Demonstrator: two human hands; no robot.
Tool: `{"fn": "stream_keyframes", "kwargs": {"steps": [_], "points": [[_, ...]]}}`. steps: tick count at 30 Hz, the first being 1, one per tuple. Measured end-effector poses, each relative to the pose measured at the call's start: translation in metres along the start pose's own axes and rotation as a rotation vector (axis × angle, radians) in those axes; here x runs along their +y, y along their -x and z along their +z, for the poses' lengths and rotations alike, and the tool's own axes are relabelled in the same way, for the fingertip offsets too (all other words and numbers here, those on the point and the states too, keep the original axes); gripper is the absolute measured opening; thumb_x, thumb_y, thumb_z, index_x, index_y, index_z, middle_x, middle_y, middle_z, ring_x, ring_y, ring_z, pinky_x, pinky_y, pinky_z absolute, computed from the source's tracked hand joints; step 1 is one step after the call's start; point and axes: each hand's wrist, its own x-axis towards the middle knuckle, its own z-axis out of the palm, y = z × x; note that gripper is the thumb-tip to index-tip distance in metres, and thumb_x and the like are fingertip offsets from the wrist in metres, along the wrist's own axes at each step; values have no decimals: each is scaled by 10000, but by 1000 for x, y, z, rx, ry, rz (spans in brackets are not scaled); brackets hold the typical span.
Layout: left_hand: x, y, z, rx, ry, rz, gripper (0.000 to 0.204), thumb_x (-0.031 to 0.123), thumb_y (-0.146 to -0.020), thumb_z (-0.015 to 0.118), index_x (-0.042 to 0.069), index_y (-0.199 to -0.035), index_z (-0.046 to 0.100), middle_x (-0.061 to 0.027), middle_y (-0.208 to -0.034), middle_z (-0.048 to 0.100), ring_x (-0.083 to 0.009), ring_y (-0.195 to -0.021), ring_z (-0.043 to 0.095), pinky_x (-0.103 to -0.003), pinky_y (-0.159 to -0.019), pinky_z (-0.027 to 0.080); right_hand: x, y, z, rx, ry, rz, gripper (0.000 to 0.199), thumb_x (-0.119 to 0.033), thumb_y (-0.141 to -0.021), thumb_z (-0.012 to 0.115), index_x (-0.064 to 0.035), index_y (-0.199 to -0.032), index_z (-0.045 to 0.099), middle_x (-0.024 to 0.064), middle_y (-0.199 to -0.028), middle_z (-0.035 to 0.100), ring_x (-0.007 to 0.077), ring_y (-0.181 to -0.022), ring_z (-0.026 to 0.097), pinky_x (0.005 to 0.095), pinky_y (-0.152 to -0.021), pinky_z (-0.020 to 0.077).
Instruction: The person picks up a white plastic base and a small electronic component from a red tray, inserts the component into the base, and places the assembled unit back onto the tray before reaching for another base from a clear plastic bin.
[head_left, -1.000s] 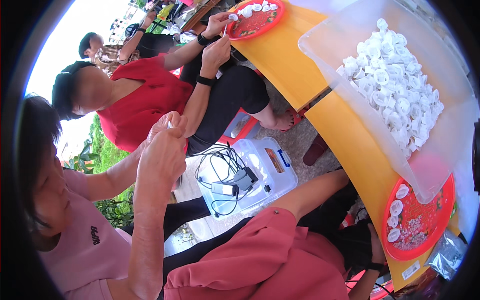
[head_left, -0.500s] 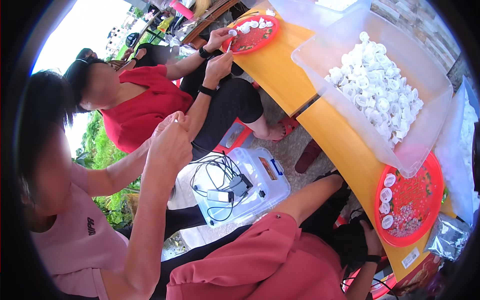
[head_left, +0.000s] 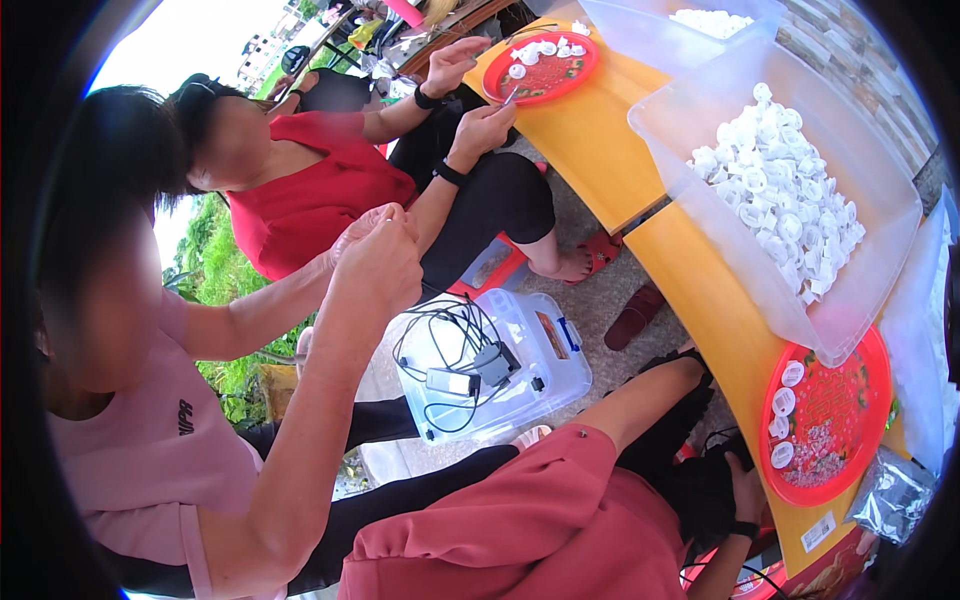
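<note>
My right hand point(head_left: 742, 487), with a black band at its wrist, comes up from the lower edge at the right. It rests against dark fabric point(head_left: 685, 480) just below the table edge. Its fingers are mostly hidden, so its grip cannot be told. My left hand does not show. Nearest to the right hand on the table is a red patterned tray point(head_left: 835, 440), holding several round white plastic pieces point(head_left: 783, 401) along its left side and small clear bits point(head_left: 822, 450). Salmon-red clothing point(head_left: 530, 510) fills the lower middle.
A translucent bin point(head_left: 650, 135) of white plastic pieces point(head_left: 775, 190) stands on the yellow table point(head_left: 690, 260). A co-worker in pink pinches something tiny point(head_left: 385, 225). Another, in red, holds a thin tool at a second red tray point(head_left: 545, 85). Cables lie on a clear lidded box point(head_left: 540, 375).
The whole scene has shifted rightward as the view turned slightly left. The co-worker in red has let go of a white piece, which now lies in the far tray. My right hand looks unchanged.
</note>
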Motion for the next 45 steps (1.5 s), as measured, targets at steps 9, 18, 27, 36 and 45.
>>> {"fn": "stream_keyframes", "kwargs": {"steps": [9, 18, 27, 36, 45], "points": [[8, 29, 10, -13, -36, -109, 622, 514, -856, 524, 151, -1357, 466, -130, -1450, 391, -325, -1342, 338, -539, -1066, 263, -5, -2, -2, -14, 96, 32, 928, -543, -789, 698, 16, -1424, 317, 259, -1477, 332, 421, -1365, 298, 444, -1131, 231], [8, 64, 9, -76, -34, -148, 644, 538, -858, 505, 163, -1378, 449, -125, -1472, 370, -323, -1362, 317, -550, -1075, 245, 4, 2, 2, -27, 114, 74, 958, -571, -803, 663, 15, -1447, 262, 270, -1496, 287, 424, -1385, 256, 443, -1141, 201], [6, 68, 13, -100, 54, -277, 716, 545, -821, 533, 173, -1420, 410, -141, -1467, 374, -341, -1383, 286, -591, -1054, 213, -8, -5, -4, -56, 150, 101, 960, -571, -796, 671, 5, -1449, 265, 264, -1498, 288, 422, -1383, 261, 445, -1133, 217], [-5, 63, 34, 92, -173, -151, 590, 308, -849, 565, 146, -1405, 451, -169, -1453, 378, -373, -1310, 346, -561, -909, 351, -65, -32, -39, -185, 425, 248, 850, -538, -807, 680, -59, -1427, 351, 173, -1488, 364, 377, -1371, 313, 424, -1111, 274], [18, 75, -41, 126, 119, -186, 425, 394, -876, 561, 134, -1210, 594, -132, -1216, 599, -336, -1096, 578, -450, -794, 508, -19, -38, -22, -139, 222, 206, 818, -529, -810, 683, -67, -1412, 379, 151, -1477, 388, 362, -1365, 330, 419, -1104, 287]]}}
